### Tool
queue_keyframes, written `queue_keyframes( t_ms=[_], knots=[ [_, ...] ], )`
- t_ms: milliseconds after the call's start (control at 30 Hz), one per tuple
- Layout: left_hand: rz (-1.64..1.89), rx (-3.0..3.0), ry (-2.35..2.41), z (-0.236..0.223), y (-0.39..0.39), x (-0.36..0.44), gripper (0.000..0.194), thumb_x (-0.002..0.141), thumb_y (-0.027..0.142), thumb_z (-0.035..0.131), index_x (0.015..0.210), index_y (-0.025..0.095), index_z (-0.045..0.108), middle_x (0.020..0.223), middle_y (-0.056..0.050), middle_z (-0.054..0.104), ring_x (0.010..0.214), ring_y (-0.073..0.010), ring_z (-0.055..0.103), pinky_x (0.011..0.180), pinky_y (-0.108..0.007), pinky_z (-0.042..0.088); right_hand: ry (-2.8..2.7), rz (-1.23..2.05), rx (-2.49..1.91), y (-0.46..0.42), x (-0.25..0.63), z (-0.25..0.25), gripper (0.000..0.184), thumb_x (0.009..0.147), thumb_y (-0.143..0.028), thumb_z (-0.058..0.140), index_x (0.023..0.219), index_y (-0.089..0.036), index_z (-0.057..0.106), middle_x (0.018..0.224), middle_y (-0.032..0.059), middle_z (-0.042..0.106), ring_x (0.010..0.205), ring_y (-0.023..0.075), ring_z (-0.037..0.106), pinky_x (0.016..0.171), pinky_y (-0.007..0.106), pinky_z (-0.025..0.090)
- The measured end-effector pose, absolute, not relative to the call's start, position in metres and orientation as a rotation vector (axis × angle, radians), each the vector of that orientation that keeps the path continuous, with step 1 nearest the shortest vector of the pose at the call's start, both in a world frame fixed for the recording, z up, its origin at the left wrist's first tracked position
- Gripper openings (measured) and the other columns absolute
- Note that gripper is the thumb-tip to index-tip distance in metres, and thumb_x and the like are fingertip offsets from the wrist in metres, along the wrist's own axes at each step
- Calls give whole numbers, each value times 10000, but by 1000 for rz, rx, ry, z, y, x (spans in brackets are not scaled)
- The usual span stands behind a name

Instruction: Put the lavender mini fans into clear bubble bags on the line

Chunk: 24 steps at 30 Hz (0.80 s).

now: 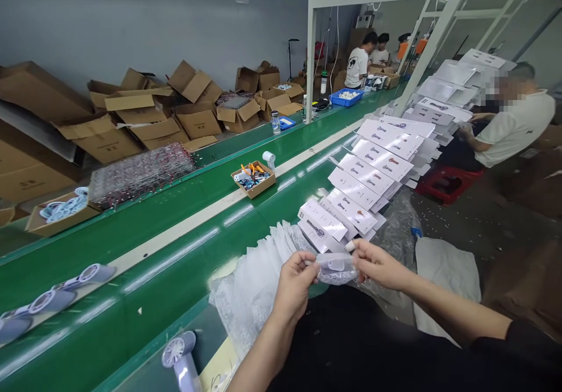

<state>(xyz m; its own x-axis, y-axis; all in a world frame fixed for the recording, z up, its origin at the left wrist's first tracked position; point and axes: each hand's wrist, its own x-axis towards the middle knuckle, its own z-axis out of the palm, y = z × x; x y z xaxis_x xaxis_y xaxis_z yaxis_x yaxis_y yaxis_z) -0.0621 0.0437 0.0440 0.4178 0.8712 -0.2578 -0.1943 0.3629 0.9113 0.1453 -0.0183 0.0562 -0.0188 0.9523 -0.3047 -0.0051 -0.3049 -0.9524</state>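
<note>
In front of me a clear bubble-wrap bag [336,274] is stretched between my two hands. A pale object shows through the plastic, but its kind cannot be made out. My left hand [292,284] pinches the bag's left end between thumb and fingers. At the other end, my right hand [375,265] grips the bag, with a white covering on one fingertip. Close by on the left lies a stack of bubble-wrap bags [252,289]. A light purple handheld fan [180,357] lies at the bottom edge. Just beyond my hands are printed white cartons [322,225].
A green conveyor belt [175,281] runs diagonally past me. Several purple fans [52,301] lie along its pale middle strip, and a small carton of tools [254,180] stands farther on. Cardboard boxes [197,120] line the wall. A person [513,126] sits at the right.
</note>
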Motion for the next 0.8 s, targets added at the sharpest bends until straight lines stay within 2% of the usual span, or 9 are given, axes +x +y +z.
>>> queue_keyframes(
  t_ms=[100,167,200,300,400,500,600,700,800],
  knots=[
    [809,1175,737,53,49,-83,613,610,375,765,1144,213,512,996,-74,604,797,-161,582,705,-287,480,-986,1494,-1233,-5,137,71,158,776,-236,633,893,-161,557,642,-56,535,511,45,475,496,156,395],
    [798,1418,738,46,51,-87,1002,425,341,865,1309,249,401,1304,-130,465,1073,-261,520,874,-373,453,-864,1569,-1122,3,125,69,120,769,-222,625,843,-163,551,624,-59,521,497,36,442,480,144,363],
    [779,1507,765,40,51,-85,1058,384,317,878,1323,244,394,1344,-135,431,1127,-284,488,913,-394,433,-865,1621,-1082,7,120,67,103,773,-220,612,830,-165,546,620,-59,522,494,36,444,481,144,365],
    [760,1550,867,19,48,-76,612,575,341,782,1124,179,563,1099,-102,604,978,-233,574,850,-366,463,-1269,1864,-972,22,126,72,162,808,-241,569,951,-164,557,706,-17,591,566,71,537,558,191,444],
    [927,1321,992,10,51,-79,309,664,340,710,891,150,620,815,-31,639,734,-156,595,680,-274,480,-1889,1730,-1064,45,158,79,476,755,-201,622,1214,-187,494,1116,108,596,934,189,600,801,341,486],
    [1221,839,1186,11,64,-98,292,643,359,719,820,153,611,658,31,575,544,-95,520,458,-196,390,-2311,1066,-1361,68,185,55,650,565,-5,674,1172,-218,580,1429,136,361,1311,333,308,1044,515,259],
    [1403,428,1300,14,81,-118,304,612,355,732,796,153,599,628,52,542,475,-73,476,365,-175,303,-2649,774,-1232,85,191,8,510,515,81,611,881,-267,687,1425,15,405,1370,325,190,1084,577,49],
    [1487,248,1292,15,92,-135,284,598,315,736,786,153,598,659,49,558,503,-72,505,400,-172,354,-2805,718,-939,102,191,-18,320,606,43,573,712,-246,661,1321,-31,529,1343,262,285,1096,551,26],
    [1542,170,1246,12,102,-149,238,634,285,713,807,162,605,696,41,584,542,-77,532,449,-180,408,-2827,623,-889,132,193,2,318,689,14,527,848,-226,662,1247,52,583,1278,254,384,1079,530,136]
  ],
)
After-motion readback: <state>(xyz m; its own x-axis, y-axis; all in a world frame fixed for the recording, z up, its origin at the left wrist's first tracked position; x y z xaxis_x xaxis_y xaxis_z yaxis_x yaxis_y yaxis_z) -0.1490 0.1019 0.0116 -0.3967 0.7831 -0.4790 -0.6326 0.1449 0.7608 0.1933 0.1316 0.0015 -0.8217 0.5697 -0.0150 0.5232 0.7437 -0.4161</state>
